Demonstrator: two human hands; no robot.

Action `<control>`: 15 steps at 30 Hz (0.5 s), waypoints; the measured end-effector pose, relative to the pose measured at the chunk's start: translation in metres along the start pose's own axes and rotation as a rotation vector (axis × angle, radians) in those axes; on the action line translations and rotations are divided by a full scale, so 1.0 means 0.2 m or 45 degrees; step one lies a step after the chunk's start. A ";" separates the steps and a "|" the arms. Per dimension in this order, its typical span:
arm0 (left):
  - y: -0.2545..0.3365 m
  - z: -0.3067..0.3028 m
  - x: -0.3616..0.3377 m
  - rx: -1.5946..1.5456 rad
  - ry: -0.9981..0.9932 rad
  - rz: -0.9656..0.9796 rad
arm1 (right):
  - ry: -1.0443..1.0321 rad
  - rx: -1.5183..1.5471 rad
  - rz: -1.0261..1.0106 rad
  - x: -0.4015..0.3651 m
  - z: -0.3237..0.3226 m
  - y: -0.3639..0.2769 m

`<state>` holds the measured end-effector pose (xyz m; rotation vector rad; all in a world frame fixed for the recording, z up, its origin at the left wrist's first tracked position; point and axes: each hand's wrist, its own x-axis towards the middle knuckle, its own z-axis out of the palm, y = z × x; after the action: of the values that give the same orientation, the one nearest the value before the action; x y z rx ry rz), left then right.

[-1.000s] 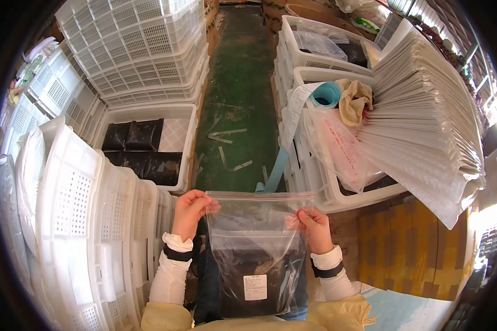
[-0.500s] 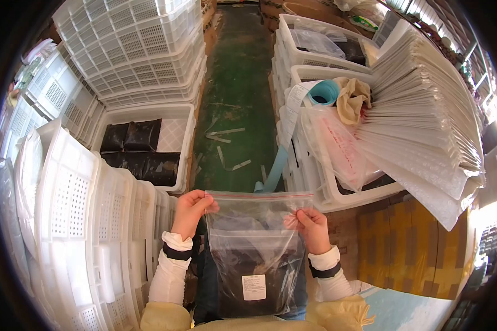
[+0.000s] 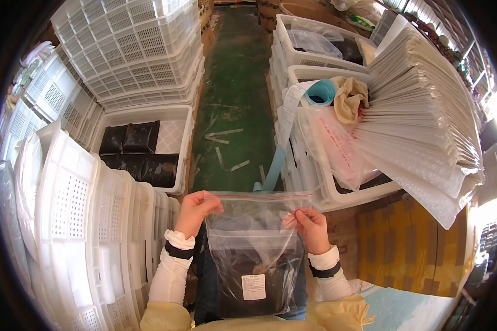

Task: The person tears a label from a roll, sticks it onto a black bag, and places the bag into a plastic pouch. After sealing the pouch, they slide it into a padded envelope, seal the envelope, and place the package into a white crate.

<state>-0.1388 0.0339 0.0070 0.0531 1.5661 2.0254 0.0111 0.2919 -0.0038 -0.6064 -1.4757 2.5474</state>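
While the left hand (image 3: 197, 214) and right hand (image 3: 315, 227) pinch opposite upper edges of the clear rectangular plastic bag (image 3: 251, 222), a slipping grip could tilt the dark flat packet (image 3: 254, 263) inside.

Bag (image 3: 248, 223): clear, red line on top
Pack inside (image 3: 232, 298): very dark
Sticker (image 3: 254, 287): white, dark print
Roll (image 3: 328, 89): light blue
Floor (image 3: 234, 77): green
Crates (image 3: 69, 201): white, dotted with holes
Boxes (image 3: 408, 248): yellow, brown stripes
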 end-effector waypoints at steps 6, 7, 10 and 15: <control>-0.01 0.01 0.00 -0.009 0.023 0.079 | 0.252 -0.511 -0.279 -0.03 0.07 -0.03; 0.00 0.02 0.00 -0.016 0.028 0.073 | 0.354 -0.761 -0.444 -0.05 0.12 -0.06; 0.01 0.02 -0.01 -0.003 0.035 0.081 | 0.199 -1.698 -1.262 -0.06 0.30 -0.27; 0.05 0.03 -0.04 0.096 0.028 0.166 | -0.558 -1.494 -0.897 0.22 0.59 -0.33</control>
<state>-0.1337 0.0340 0.0197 0.1662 1.6917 2.0717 -0.0826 0.2457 0.0924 0.4086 -2.6391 1.1464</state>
